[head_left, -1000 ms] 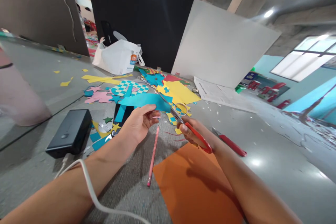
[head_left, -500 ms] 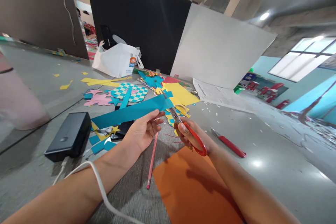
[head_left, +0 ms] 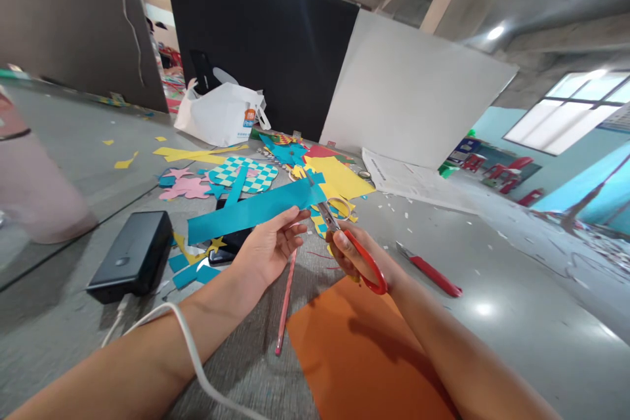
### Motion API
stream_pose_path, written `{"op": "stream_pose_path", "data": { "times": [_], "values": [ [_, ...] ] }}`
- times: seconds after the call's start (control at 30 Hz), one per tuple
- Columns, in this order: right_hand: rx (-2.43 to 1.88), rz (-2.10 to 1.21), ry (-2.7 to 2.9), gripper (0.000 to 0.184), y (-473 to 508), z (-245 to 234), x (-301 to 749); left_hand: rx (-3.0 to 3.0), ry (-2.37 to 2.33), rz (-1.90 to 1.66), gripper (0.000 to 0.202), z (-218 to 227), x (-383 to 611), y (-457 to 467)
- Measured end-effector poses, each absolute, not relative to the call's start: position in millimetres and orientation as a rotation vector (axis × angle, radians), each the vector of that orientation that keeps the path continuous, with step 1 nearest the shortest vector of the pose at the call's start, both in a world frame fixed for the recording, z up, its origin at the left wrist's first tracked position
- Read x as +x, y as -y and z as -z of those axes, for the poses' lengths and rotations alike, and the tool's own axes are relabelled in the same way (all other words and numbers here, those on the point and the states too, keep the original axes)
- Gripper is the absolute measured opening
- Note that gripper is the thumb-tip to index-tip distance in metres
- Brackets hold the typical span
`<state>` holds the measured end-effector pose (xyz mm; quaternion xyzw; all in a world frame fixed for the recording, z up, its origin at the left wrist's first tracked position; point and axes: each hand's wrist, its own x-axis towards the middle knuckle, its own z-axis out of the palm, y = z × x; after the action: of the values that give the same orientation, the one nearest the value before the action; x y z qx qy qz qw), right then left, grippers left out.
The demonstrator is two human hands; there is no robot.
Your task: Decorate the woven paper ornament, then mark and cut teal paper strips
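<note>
My left hand pinches a long strip of blue paper near its right end, between thumb and fingers. Its other end points left, over a dark phone-like object. Gripped by the red handles, a pair of scissors is in my right hand. The blades lie at the right end of the blue strip, and part of them is hidden by the paper. Below both hands lies an orange sheet, with a pink pencil to its left.
A red-handled craft knife lies on the right. On the left are a black power bank with a white cable crossing my left forearm, and a pink bottle. Paper scraps, a white bag and newspaper lie farther back.
The left end of the blue strip has shifted a little to the right and up. Both hands and the scissors stay in nearly the same place.
</note>
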<state>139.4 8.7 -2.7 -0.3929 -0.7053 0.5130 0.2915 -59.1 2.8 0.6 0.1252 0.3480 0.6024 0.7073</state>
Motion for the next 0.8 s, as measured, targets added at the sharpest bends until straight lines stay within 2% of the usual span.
{"op": "stream_pose_path", "data": {
  "times": [0.8],
  "values": [
    [-1.091, -1.305, 1.908, 0.065, -11.5, 3.4, 141.7, 0.283, -0.791, -1.341, 0.008, -1.0, -58.5, -3.4]
  ]
}}
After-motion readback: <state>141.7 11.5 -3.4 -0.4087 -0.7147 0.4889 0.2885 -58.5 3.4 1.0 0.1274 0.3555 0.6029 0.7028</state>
